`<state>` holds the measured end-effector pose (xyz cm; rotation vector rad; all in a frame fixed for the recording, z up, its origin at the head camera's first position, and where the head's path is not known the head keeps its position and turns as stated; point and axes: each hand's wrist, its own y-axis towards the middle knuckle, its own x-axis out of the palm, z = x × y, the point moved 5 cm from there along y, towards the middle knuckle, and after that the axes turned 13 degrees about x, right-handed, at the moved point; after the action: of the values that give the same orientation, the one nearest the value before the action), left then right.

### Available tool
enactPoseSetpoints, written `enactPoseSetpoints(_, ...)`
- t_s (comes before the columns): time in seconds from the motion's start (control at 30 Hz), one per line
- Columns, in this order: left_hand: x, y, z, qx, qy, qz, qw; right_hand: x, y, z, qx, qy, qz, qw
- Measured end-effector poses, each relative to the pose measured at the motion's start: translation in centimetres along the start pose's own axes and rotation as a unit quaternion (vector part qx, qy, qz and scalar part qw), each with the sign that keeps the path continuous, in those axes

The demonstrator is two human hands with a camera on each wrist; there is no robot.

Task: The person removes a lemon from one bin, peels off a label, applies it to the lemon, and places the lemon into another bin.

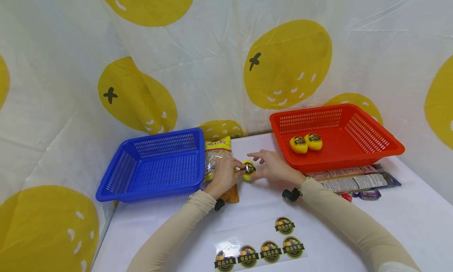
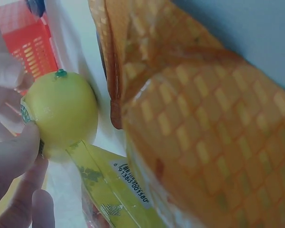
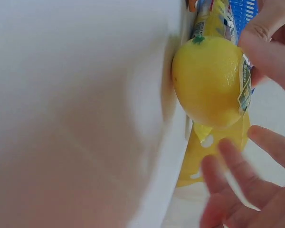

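A round yellow fruit [image 1: 246, 176] with a small green stem end stands on the white table between the hands. It bears a round dark sticker [image 3: 244, 85] on its side, edges partly lifted. My left hand [image 1: 225, 173] has bent fingers, and its thumb and index finger pinch the sticker against the fruit. My right hand [image 1: 276, 167] is beside the fruit; the right wrist view shows its fingers spread and apart from it. On the table nearer me lies a clear sheet [image 1: 226, 240] with several such stickers. Two stickered yellow fruits [image 1: 306, 143] sit in the red basket [image 1: 368, 142].
A blue basket [image 1: 166, 169] stands at the left. A yellow-and-clear food packet [image 1: 217, 150] and an orange-brown packet [image 2: 204, 118] lie by my left hand. Long printed packets [image 1: 357, 182] and a purple-wrapped sweet [image 1: 369, 194] lie before the red basket. A fruit-print curtain [image 1: 212, 79] hangs behind.
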<state>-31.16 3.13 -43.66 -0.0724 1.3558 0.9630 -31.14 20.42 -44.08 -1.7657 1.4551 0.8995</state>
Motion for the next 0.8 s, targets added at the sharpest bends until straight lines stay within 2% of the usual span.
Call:
enactPoseSetpoints(0.23,-0.1,0.1,0.2,0.0,0.012,-0.004,0.9999,1.3,0.6,-0.4,0.002,-0.026,-0.031,0.9992)
enactPoseSetpoints(0.63,0.2,0.1,-0.2,-0.016,-0.001,-0.008,0.9998,1.6,1.1,-0.4,0.008,-0.013,-0.038,0.9992)
enactPoseSetpoints(0.8,0.3,0.0,-0.3,-0.024,-0.008,-0.013,0.9996,1.7,1.0,-0.3,-0.002,-0.006,-0.029,0.9996)
